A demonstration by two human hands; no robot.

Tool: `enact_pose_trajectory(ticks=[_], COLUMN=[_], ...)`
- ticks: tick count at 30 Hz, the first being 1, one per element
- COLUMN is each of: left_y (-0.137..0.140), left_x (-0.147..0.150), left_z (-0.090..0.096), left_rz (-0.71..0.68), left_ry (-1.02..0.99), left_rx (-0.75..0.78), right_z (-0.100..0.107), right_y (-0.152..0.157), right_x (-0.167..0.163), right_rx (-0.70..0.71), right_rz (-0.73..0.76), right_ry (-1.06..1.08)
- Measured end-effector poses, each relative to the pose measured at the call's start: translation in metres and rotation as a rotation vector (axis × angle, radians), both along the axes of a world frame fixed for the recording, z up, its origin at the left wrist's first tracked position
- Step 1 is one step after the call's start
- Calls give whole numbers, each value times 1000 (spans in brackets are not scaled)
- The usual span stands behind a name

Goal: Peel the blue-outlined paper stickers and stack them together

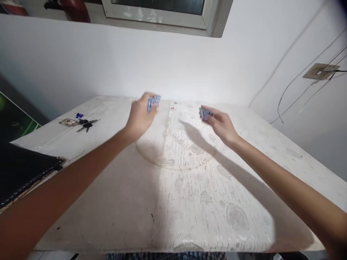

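My left hand (pixel 142 110) is raised over the far half of the table, its fingers closed round a small packet of blue-and-white patterned playing cards (pixel 153 102). Across a gap to the right, my right hand (pixel 221 122) pinches another blue-patterned packet of playing cards (pixel 205 114) between thumb and fingers. Both packets are held apart, with slight blur over them; how many cards each has cannot be made out. Below them lies the white patterned table cover (pixel 189 195), where shadows of the hands and arms fall.
Left on the table lie a bunch of keys (pixel 86 124), a tan keyring piece (pixel 68 122) and a small blue object (pixel 79 115). A black item (pixel 27 173) sits at the left edge. Behind stands a white wall (pixel 162 61); a socket with cables (pixel 320 71) is at right.
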State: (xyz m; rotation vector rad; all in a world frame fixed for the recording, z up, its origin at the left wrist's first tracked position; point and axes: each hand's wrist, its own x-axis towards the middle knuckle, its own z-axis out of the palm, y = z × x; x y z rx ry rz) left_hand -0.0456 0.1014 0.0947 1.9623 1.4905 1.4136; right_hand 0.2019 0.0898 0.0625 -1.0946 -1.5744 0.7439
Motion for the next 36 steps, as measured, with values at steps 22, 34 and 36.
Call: enact_pose_trajectory(ticks=[22,34,36], left_y=[10,-29,-12], left_x=[7,-7,5], left_z=[-90,-98,-95], left_rz=[-471,-536,-441], left_ry=[816,822,817], left_rx=[-186,-29,25], right_z=[-66,-70,-67], right_y=[25,-12,4], right_x=[-39,-40,-48], right_rx=[-101,-22,-74], right_rz=[83,240,113], right_ry=[-1059,-1062,-1094])
